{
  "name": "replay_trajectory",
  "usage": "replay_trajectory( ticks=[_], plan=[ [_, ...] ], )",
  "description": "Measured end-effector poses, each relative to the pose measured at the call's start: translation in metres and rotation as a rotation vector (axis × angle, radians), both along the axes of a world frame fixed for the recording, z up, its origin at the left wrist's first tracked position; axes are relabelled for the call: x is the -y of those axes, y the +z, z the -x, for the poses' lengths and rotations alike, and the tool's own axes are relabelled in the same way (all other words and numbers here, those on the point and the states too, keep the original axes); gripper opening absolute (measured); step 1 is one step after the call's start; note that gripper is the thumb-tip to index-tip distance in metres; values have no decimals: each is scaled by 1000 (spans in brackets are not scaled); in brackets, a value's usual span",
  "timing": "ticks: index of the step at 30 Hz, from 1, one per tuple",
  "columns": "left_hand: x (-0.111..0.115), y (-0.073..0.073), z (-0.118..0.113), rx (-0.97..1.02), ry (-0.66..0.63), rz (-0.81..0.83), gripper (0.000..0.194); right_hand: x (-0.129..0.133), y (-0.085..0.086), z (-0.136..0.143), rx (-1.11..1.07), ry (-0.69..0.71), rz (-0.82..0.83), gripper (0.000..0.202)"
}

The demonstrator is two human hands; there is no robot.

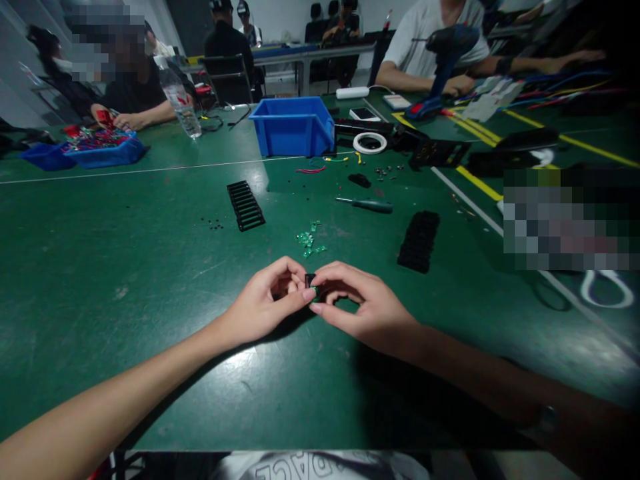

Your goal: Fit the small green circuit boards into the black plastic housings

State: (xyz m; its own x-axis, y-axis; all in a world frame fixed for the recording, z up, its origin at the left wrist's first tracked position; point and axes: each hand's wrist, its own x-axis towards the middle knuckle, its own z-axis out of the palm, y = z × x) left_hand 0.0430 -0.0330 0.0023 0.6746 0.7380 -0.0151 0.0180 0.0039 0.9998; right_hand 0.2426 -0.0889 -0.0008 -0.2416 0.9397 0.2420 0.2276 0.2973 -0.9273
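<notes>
Just above the green table [200,373], near the middle, my left hand [273,297] pinches a small black piece [310,278] between thumb and fingers. My right hand [367,300] meets it from the other side, its thumb and fingertips closed on a small green part [315,291] at the black piece. Fingertips hide much of both parts. Beyond the hands lies a loose pile of small green boards [306,241]. A black slotted frame [245,205] lies to the left, with tiny black bits [214,224] beside it. At the right is a dark ridged block [419,241].
A screwdriver [373,205] and small screws [390,173] lie beyond the boards. Farther back stand a blue bin [294,127], a white ring [370,143], a bottle [180,100], a blue tray of red parts [107,150] and a drill [443,60]. People sit around the table.
</notes>
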Motion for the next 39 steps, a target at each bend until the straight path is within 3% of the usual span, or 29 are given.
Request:
replay_trajectory(
  ticks=[6,11,21,39],
  plan=[
    [12,6,-6,116,-23,168,22,4,3,-2,25,-26,-141,24],
    [15,-2,-9,252,-54,292,21,4,8,-2,61,-75,-190,26],
    [7,-10,-8,243,-72,310,24,2,8,-1,62,-85,-249,23],
    [3,-13,-8,237,-101,324,25,-2,2,-3,24,-63,-180,20]
  ],
)
